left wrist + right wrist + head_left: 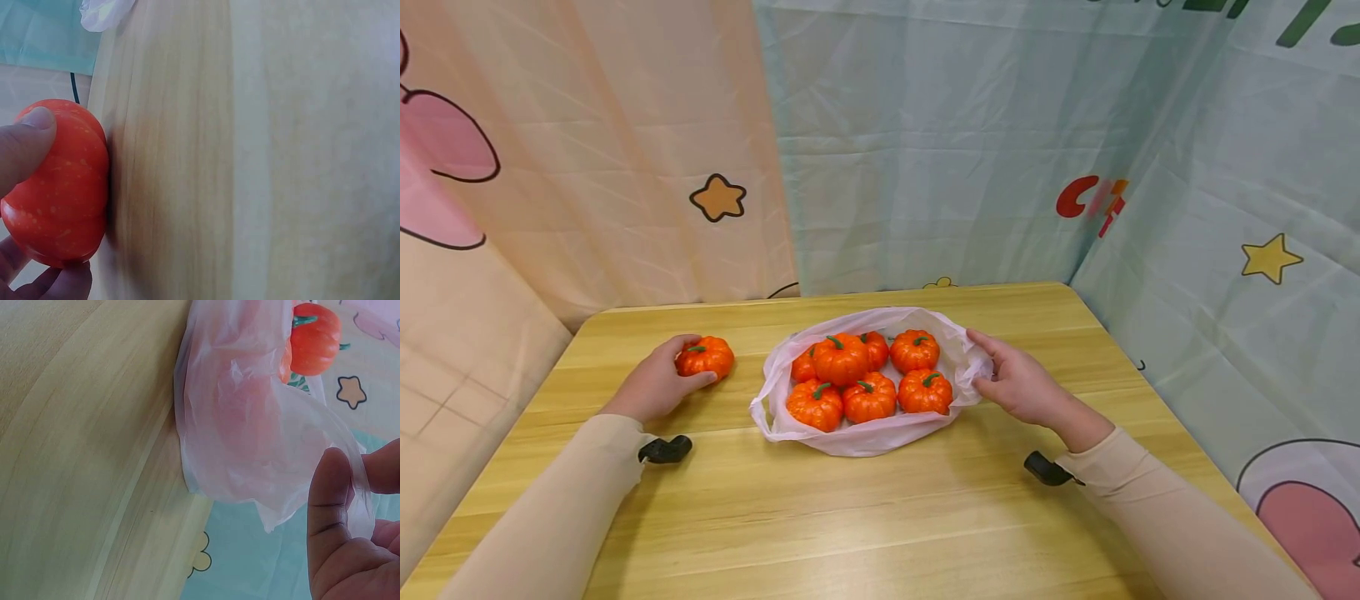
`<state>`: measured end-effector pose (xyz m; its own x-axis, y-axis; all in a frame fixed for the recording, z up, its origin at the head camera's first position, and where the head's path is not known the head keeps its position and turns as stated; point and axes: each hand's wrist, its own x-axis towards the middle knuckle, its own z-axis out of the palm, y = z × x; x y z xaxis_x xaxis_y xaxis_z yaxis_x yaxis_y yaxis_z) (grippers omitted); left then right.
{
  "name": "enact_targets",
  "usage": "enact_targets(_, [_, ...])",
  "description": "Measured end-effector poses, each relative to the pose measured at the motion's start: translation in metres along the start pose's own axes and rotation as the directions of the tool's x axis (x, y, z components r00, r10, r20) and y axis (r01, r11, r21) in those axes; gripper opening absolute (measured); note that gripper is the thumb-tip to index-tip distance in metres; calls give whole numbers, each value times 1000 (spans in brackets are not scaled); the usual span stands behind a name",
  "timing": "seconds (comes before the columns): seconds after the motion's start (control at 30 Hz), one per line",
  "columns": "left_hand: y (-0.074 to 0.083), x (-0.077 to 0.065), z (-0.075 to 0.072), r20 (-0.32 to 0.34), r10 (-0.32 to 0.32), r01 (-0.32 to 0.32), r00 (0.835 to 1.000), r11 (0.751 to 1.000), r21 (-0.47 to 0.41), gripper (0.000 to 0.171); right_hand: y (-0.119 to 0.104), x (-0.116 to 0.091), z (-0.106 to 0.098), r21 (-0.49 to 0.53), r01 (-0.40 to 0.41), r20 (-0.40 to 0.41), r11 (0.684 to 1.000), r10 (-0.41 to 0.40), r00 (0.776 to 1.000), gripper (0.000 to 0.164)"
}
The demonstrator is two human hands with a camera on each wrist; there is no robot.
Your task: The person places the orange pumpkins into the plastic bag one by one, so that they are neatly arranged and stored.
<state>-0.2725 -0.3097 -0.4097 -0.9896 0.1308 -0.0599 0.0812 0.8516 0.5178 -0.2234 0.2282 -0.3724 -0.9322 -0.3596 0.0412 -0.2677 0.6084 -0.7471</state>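
Note:
A small orange pumpkin (706,358) with a green stem sits on the table left of the bag. My left hand (658,379) grips it, thumb on one side and fingers on the other; the left wrist view shows the pumpkin (65,187) close against the wood. A thin white plastic bag (865,446) lies wide-mouthed in the middle, with several like pumpkins (870,397) inside. One pumpkin (841,360) rests on top of others. My right hand (1026,383) pinches the bag's right rim between thumb and fingers, holding the film (300,419) up.
The wooden table (850,517) ends at a back edge against printed curtains (925,167), which also hang at both sides. Black wrist-worn pieces (666,450) stick out below each sleeve.

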Motion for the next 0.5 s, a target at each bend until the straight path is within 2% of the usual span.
enact_targets(0.5, [1,-1,0,-2,-5,5,1000,1000,3,89,0,-1,1,1,-12,3,1000,12,1000,75])
